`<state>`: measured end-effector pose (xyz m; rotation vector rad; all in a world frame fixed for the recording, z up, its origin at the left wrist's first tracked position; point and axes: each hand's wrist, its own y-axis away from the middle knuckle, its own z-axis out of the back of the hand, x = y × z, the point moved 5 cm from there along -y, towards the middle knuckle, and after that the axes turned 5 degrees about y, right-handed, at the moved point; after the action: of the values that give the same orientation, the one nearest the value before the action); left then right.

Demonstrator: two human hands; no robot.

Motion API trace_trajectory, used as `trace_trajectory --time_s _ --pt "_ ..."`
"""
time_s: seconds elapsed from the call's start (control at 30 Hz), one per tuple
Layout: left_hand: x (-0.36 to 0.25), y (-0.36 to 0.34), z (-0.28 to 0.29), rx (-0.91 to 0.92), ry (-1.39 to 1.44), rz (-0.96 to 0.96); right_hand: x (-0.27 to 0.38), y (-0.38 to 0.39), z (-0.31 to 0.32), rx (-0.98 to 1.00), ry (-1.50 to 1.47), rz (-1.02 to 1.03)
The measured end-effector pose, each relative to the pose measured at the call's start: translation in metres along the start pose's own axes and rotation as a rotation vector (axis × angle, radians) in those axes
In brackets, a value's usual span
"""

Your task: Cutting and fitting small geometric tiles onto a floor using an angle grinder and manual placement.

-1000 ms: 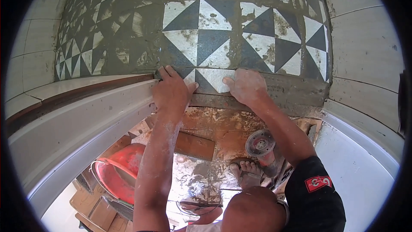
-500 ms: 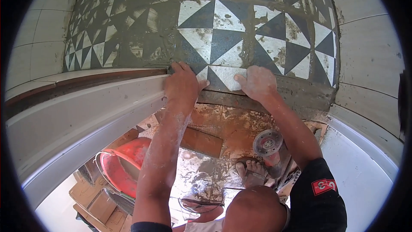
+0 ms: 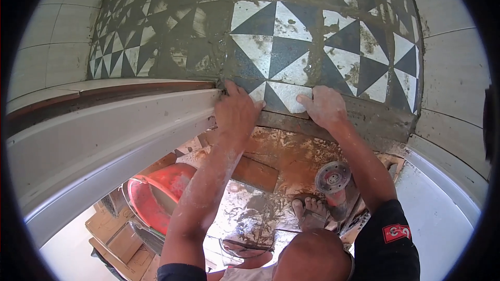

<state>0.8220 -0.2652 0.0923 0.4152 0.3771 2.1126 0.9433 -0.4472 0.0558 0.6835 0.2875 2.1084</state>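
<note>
My left hand (image 3: 237,114) grips the left end of a cut black-and-white patterned tile (image 3: 284,96), its fingers over the edge by the door frame (image 3: 156,122). My right hand (image 3: 325,109) holds the tile's other end, with the thumb on its white face. The piece lies in grey mortar against the near edge of the laid patterned tiles (image 3: 273,36), many of which are smeared with grout. A strip of grey mortar (image 3: 375,117) runs along the right side of the tile and below it.
An angle grinder (image 3: 333,179) lies beside my sandalled foot (image 3: 307,211) on the dirty floor. A red bucket (image 3: 161,192) stands at lower left, by flattened cardboard (image 3: 114,234). Pale wall tiles (image 3: 448,62) rise at both sides; a white frame (image 3: 437,187) borders the right.
The whole scene has shifted rightward in the picture as the camera moved. Both my hands keep their hold on the cut tile, which shows little movement against the laid tiles.
</note>
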Motion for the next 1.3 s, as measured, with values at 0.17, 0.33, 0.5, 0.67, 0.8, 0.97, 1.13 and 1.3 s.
trace_trajectory --time_s 0.17,0.33,0.5,0.67,0.8,0.97,1.13,1.3 --pt "-0.002 0.011 -0.003 -0.159 -0.079 -0.019 0.002 0.002 -0.005 -0.044 0.007 0.028" --pt "-0.005 0.007 0.0 -0.058 -0.039 -0.013 0.003 0.003 -0.005 -0.002 0.029 -0.008" --pt "-0.007 0.007 0.001 -0.051 -0.076 -0.048 -0.003 -0.002 -0.006 -0.03 -0.016 -0.041" --pt "-0.004 0.01 0.002 -0.099 -0.087 -0.048 0.005 -0.003 0.0 0.112 -0.014 -0.003" --pt "-0.008 0.004 -0.006 0.055 -0.034 -0.029 -0.004 0.002 -0.004 0.05 -0.055 -0.066" --pt "-0.006 0.008 -0.004 -0.073 -0.11 -0.058 -0.011 0.026 -0.004 -0.057 -0.06 -0.07" --pt "-0.002 0.006 0.0 -0.066 -0.093 -0.063 -0.013 0.05 -0.006 -0.027 -0.129 -0.098" --pt "-0.007 0.006 -0.002 -0.109 -0.084 -0.081 -0.009 0.044 -0.015 -0.038 -0.119 -0.09"
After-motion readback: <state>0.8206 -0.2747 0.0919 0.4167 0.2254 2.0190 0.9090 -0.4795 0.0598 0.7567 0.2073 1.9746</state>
